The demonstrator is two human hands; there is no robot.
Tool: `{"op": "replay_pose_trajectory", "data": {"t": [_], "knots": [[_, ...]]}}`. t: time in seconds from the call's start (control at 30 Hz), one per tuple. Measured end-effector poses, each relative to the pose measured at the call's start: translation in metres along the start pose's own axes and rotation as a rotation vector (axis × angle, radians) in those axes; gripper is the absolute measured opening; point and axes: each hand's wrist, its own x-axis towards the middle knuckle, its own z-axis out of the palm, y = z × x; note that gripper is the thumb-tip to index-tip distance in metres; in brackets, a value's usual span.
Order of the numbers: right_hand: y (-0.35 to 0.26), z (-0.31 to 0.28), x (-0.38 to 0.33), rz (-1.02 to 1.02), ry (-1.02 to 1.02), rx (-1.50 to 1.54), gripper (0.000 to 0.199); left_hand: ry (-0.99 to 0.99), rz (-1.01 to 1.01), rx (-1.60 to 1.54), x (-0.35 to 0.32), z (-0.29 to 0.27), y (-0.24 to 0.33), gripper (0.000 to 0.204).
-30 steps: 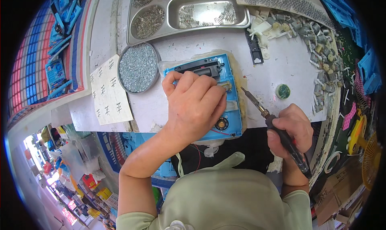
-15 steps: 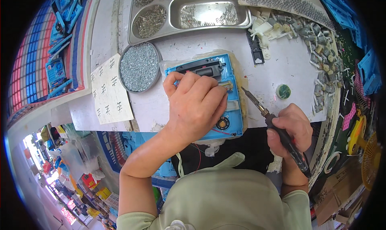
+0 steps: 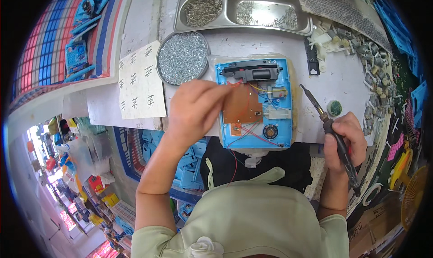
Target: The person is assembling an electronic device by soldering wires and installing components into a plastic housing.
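Observation:
A blue plastic housing [image 3: 285, 138] lies open on the bench. It holds a brown circuit board [image 3: 239, 107], a black motor unit [image 3: 261, 74], a small round speaker [image 3: 270, 131] and thin coloured wires. My left hand [image 3: 194, 107] is over the board's left edge, fingers pinched together where a thin red wire [image 3: 234, 83] meets them; the fingertips are partly hidden. My right hand [image 3: 347, 140] grips a soldering iron [image 3: 339, 138] by its black handle. Its tip points up and left, apart from the housing's right side. Beside it stands a small round tin with green contents [image 3: 334, 108].
Behind the housing stands a metal compartment tray [image 3: 293, 29] of small springs. A round dish of screws [image 3: 184, 57] and a paper sheet [image 3: 142, 84] lie left. Small motors with white parts [image 3: 370, 73] are heaped at right. Blue housings [image 3: 187, 168] fill a crate below the bench.
My left hand has moved left off the housing, uncovering the circuit board and wires. The view has shifted, so the bench things appear further right. The soldering iron stays in my right hand.

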Motion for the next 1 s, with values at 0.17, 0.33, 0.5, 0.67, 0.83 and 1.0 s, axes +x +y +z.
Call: {"op": "replay_pose_trajectory", "data": {"t": [0.17,0.33,0.5,0.67,0.83,1.0], "knots": [[-0.006,0.003,0.010,-0.033,-0.048,-0.008,0.026,-0.089,0.358,-0.019,0.023,0.014,-0.001,0.036],[-0.007,-0.002,0.004,0.006,-0.036,-0.039,0.027,-0.099,0.409,-0.128,0.034,0.023,-0.001,0.040],[-0.006,0.000,0.004,0.003,-0.044,-0.039,0.027,-0.050,0.481,-0.109,0.046,0.037,0.005,0.042],[-0.004,0.001,0.008,-0.023,-0.025,-0.025,0.026,-0.094,0.483,-0.086,0.047,0.038,0.006,0.043],[-0.001,-0.001,0.008,-0.024,-0.027,-0.026,0.026,-0.144,0.400,-0.190,0.043,0.026,0.002,0.034],[0.000,-0.002,0.004,-0.008,-0.010,-0.030,0.027,-0.098,0.105,-0.531,0.024,0.023,-0.011,0.016]]}}
